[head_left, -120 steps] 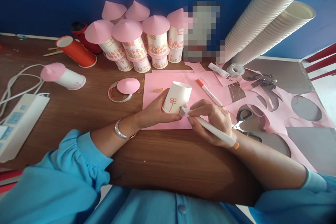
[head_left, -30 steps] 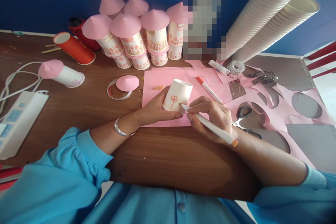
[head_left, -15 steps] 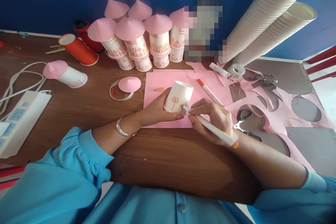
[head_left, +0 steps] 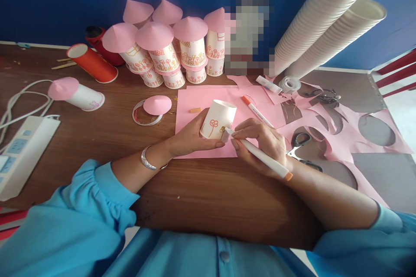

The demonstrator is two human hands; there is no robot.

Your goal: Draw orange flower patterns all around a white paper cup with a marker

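Your right hand (head_left: 264, 143) had its fingers clamped on a white marker (head_left: 266, 160), tip at the paper cup (head_left: 218, 114); your left hand (head_left: 191, 139) gripped that cup above pink paper (head_left: 195, 97). Farther back stood pink-roofed cups (head_left: 164, 58).

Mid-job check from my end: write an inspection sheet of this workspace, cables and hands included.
Surface: wood-grain table; pink paper sheets under the work
Job's things: white cup with an orange flower; white marker, tip at the cup
Clutter: pink scraps and scissors, right
Hands: left hand holds the cup; right hand grips the marker
Cables: white cable looped by the power strip, left
Surroundings: blue wall behind; tall cup stacks, right
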